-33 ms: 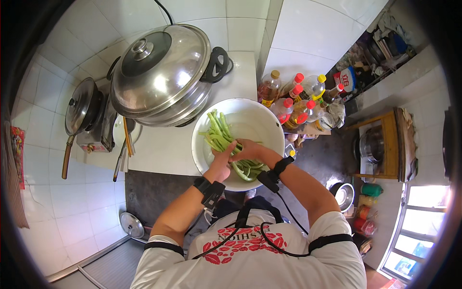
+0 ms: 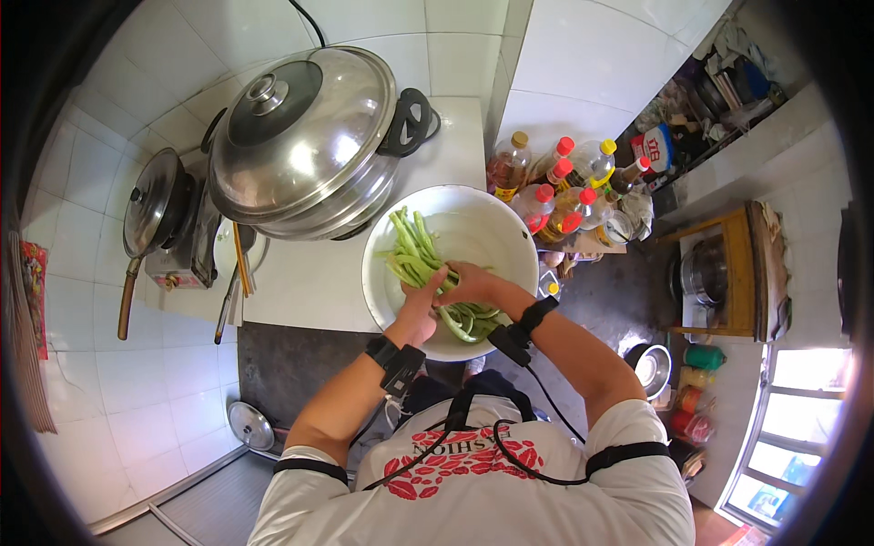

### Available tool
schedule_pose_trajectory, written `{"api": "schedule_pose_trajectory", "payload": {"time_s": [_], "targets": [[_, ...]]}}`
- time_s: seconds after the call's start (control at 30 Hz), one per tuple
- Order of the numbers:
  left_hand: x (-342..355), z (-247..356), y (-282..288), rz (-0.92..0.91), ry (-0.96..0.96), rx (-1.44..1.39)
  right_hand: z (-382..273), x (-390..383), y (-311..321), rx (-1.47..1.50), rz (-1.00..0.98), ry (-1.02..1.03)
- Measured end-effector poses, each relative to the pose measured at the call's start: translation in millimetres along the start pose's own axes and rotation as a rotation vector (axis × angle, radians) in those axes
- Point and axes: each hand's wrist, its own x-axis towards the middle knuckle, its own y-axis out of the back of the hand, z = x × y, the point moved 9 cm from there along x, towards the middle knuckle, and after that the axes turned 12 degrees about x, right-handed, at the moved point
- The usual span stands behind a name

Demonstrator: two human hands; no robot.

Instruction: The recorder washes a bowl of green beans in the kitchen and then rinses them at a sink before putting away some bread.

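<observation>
A wide white enamel basin [image 2: 469,217] stands in front of me at the counter's edge. Over it I grip a bundle of long, pale green vegetable stalks [image 2: 414,246], possibly long beans. My left hand [image 2: 419,314] is closed round the bundle from the left, thumb on top. From the right, my right hand [image 2: 471,283] is closed on the same bundle, its fingers meeting the left hand's. The upper ends point to the far left of the basin; the lower ends bend down toward its near side. My palms hide the middle of the bundle.
A large lidded steel steamer pot [image 2: 309,146] sits behind the basin to the left. Beyond it are a lidded pan [image 2: 153,205] on a small stove and chopsticks [image 2: 242,259]. Several bottles [image 2: 546,191] crowd the right side. A wooden cabinet [image 2: 745,273] stands farther right.
</observation>
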Motion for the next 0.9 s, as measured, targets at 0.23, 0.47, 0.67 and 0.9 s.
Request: {"api": "schedule_pose_trajectory", "payload": {"time_s": [0.23,0.47,0.67,0.9], "targets": [[-33.1,36.8,-34.0,-0.146,-0.207,-0.012,-25.0,-34.2,8.0,-0.061,0.224,0.204],[-48.3,56.4,-67.9,-0.104,-0.454,0.180,-45.5,-67.6,28.2,-0.015,0.322,0.351],[-65.7,80.9,-84.7,-0.009,-0.632,0.283,-21.9,-63.3,32.7,0.480,0.168,0.373],[-22.3,35.5,-35.0,-0.025,-0.212,0.088,-9.5,-25.2,3.4,0.422,0.111,0.076]]}}
